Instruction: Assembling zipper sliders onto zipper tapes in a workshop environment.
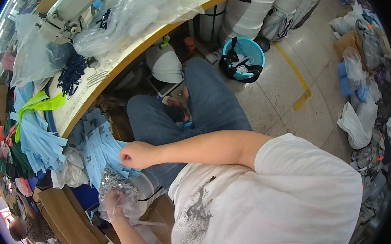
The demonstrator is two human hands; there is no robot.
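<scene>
The left hand (112, 204) reaches into a clear plastic bag of small metal parts (117, 187) at the person's left knee, fingers curled inside; a firm hold on the bag mouth would stop spills. Above it, the right hand (135, 155) is fisted, pinching blue fabric pieces (97, 147) hanging off the bench edge (121, 65).

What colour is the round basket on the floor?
The basket is light blue, with dark black fabric draped over its rim. It shows in the head view, near the top.
</scene>
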